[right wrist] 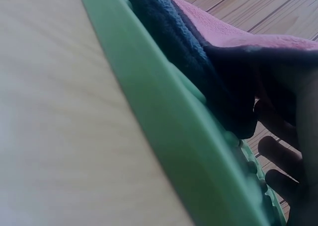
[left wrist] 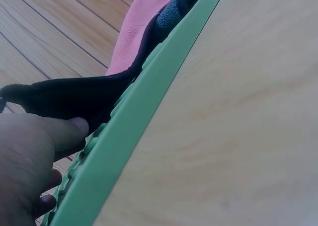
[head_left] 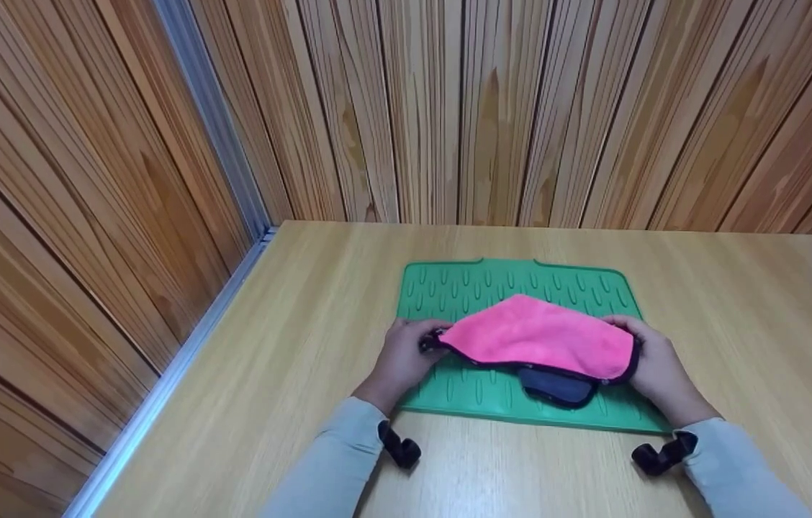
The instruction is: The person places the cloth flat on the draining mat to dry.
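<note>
A pink cloth (head_left: 543, 334) with dark edging and a dark blue underside is spread between both hands above a green ridged mat (head_left: 492, 409). At the cloth's left end, my left hand (head_left: 406, 356) pinches a bunched dark corner, and the thumb (left wrist: 74, 129) lies on that dark fabric in the left wrist view. My right hand (head_left: 658, 367) grips the right end, its palm side partly hidden behind the pink face. Below the front edge hangs a dark blue flap (head_left: 561, 387), close over the mat. Curled fingers (right wrist: 280, 154) show under the cloth in the right wrist view.
The mat lies on a light wooden table (head_left: 291, 324). Wood-plank walls (head_left: 420, 108) stand behind and to the left, with a metal strip (head_left: 183, 360) along the table's left edge. Black camera mounts (head_left: 400, 447) sit at both wrists.
</note>
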The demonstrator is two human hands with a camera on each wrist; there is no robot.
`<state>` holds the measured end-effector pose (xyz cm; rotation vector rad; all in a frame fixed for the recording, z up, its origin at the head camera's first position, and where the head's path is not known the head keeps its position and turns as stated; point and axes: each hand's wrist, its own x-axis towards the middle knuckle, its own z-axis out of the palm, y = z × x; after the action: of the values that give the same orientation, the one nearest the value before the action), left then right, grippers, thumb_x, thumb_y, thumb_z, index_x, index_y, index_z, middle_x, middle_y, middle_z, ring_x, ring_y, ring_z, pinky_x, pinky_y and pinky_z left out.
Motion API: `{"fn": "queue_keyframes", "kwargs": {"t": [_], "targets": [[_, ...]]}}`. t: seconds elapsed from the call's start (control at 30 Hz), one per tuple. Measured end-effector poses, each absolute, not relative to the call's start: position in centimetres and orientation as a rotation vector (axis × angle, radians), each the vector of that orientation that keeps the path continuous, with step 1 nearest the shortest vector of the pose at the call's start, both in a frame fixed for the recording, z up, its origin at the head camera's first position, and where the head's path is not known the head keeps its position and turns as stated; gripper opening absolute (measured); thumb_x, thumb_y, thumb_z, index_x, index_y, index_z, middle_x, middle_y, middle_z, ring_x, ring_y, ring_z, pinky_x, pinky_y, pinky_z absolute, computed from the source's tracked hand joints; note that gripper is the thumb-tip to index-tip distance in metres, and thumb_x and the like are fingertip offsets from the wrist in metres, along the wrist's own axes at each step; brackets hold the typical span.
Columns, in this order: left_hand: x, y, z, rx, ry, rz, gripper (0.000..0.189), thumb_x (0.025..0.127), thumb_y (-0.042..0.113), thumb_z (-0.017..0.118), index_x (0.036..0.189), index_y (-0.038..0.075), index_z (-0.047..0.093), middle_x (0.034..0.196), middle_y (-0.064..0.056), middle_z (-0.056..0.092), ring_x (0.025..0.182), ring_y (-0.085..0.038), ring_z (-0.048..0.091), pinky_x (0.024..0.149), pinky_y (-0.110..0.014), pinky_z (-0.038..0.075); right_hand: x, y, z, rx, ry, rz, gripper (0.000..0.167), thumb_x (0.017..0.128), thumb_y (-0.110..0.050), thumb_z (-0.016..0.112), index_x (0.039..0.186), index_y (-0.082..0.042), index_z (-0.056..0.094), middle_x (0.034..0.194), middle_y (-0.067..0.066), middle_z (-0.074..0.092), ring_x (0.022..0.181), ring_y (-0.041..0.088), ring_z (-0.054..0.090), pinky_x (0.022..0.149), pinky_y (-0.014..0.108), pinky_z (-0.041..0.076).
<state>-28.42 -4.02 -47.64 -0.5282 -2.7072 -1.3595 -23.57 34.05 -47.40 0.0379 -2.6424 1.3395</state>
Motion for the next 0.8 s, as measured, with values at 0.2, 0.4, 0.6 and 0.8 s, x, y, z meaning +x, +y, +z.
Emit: {"fn": "queue_keyframes", "kwargs": {"t": [0.2,0.4,0.6,0.8], "targets": [[-29.4,-4.1,-49.1,-0.571,-2.613,-1.307,0.027,0.096,-0.001,0.084,0.12,0.012,0.085,0.121,-0.008,0.083,0.116,-0.023,0.064,0.107,-0.043,0.06,-23.5,33.9,-47.3,0.051,-2.562,1.337,0.045,0.102,-0.009,0.08,0.144,0.001,0.069,0.113,-0.038,0.062,0.108,-0.024,0.052,0.096,0.0,0.04],[-30.2,-4.5,-49.8,-0.521,-2.491,-1.344,0.02,0.097,0.003,0.083,0.115,0.012,0.084,0.12,-0.008,0.081,0.116,-0.023,0.068,0.106,-0.041,0.062,-23.4,34.2,-46.9,-0.067,-2.443,1.267,0.036,0.102,-0.005,0.079,0.137,-0.001,0.074,0.099,-0.042,0.058,0.097,-0.016,0.054,0.086,0.003,0.043],[-29.0,-5.1,-48.0,-0.467,-2.397,-1.406,0.025,0.095,-0.007,0.08,0.115,0.008,0.08,0.115,-0.012,0.078,0.111,-0.026,0.064,0.1,-0.042,0.062,-23.4,34.4,-46.6,-0.23,-2.386,1.241,0.027,0.105,-0.008,0.073,0.131,-0.002,0.078,0.091,-0.043,0.056,0.087,-0.001,0.053,0.076,0.012,0.044],[-28.6,-4.9,-47.4,-0.425,-2.529,-1.433,0.028,0.096,-0.007,0.08,0.121,0.006,0.081,0.124,-0.015,0.078,0.116,-0.025,0.061,0.105,-0.043,0.063,-23.6,34.4,-47.0,-0.136,-2.461,1.239,0.026,0.106,-0.006,0.071,0.13,0.0,0.078,0.106,-0.015,0.072,0.089,-0.002,0.053,0.077,0.011,0.045]]}}
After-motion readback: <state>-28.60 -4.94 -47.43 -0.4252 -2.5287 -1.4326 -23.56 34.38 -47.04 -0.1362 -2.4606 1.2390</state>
